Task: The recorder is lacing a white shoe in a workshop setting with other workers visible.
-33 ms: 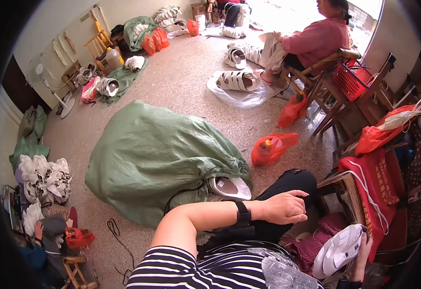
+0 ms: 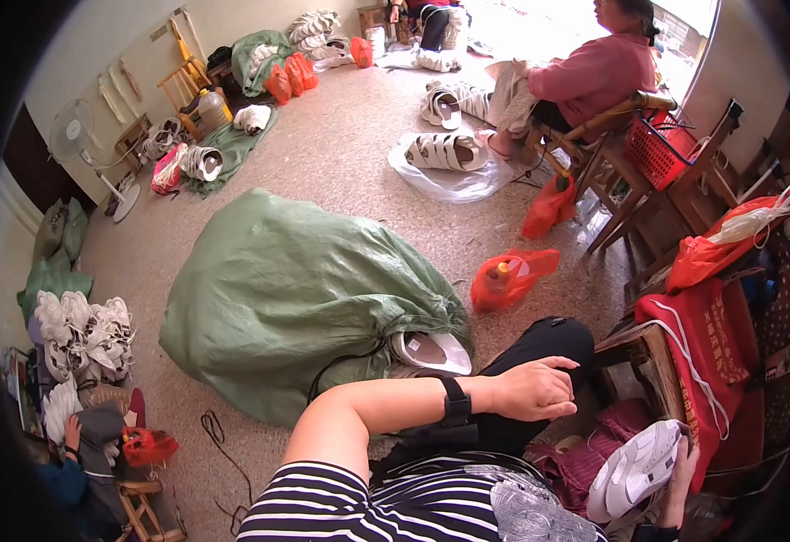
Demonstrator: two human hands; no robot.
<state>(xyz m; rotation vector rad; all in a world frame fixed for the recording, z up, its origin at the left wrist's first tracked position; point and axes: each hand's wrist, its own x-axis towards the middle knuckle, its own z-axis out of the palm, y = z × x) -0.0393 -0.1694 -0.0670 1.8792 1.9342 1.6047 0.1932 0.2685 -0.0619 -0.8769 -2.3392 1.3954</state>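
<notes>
In my right hand (image 2: 681,465) is a white sneaker (image 2: 637,470), gripped along its right side at the lower right, over dark red cloth (image 2: 605,443). My left hand (image 2: 532,390) hangs in the air beside my raised, black-trousered knee (image 2: 558,341). Its outer finger sticks out while the others curl together. Whatever they may pinch is too small to make out. Past my left forearm, a white shoe upper (image 2: 436,350) pokes from the mouth of a big green sack (image 2: 296,280).
A wooden stool (image 2: 639,361) with red cloth (image 2: 707,352) stands on my right. Ahead lies a red plastic bag (image 2: 508,280) with a bottle. A seated person (image 2: 594,77) is beyond it, near shoe uppers (image 2: 449,152). Black cord (image 2: 219,434) lies on the floor at left.
</notes>
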